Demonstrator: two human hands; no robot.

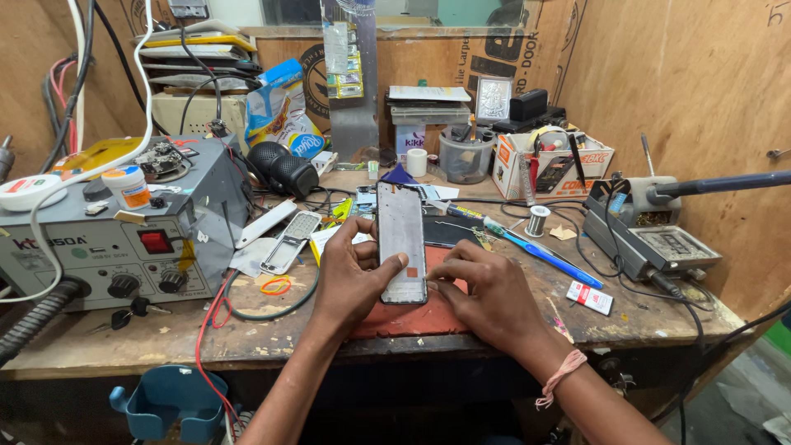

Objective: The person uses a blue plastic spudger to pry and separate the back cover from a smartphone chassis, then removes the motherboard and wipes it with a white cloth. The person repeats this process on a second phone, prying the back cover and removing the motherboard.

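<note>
The left hand [350,276] held a phone [401,243] upright in a closed grip; the right hand [482,288], at 3 o'clock, pressed its edge with curled fingers, holding nothing. A slip could drop it onto the crowded counter [165,334].

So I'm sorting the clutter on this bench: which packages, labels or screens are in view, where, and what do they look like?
Phone panel: grey slab, held upright by the left hand, right hand beside it.
Plastic bag: blue and white, back left.
Cardboard box: white with red print, back right, full of tools.
Small packet: white and red, flat, front right.
Round tub: white with orange label, on the grey station.
</note>
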